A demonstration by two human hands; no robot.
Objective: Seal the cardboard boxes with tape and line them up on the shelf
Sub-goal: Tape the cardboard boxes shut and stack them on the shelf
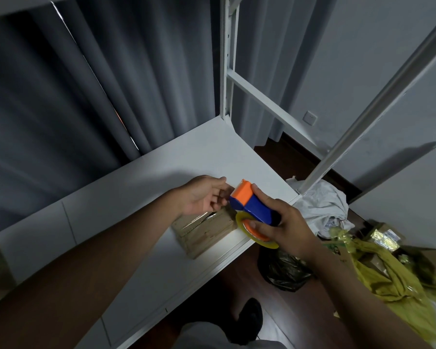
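Fingertips [218,195] of the left hand [202,195] curl loosely at the toothed orange nose of the tape dispenser [249,205]; whether they pinch the clear tape end I cannot tell. Just right of them, the right hand [285,230] grips the dispenser's blue body, thumb on the roll. Directly beneath both hands lies the cardboard box [207,233] on the shelf [141,197], near its front edge, its long axis running away to the right. Judged so, the tape must come down onto the box's seam.
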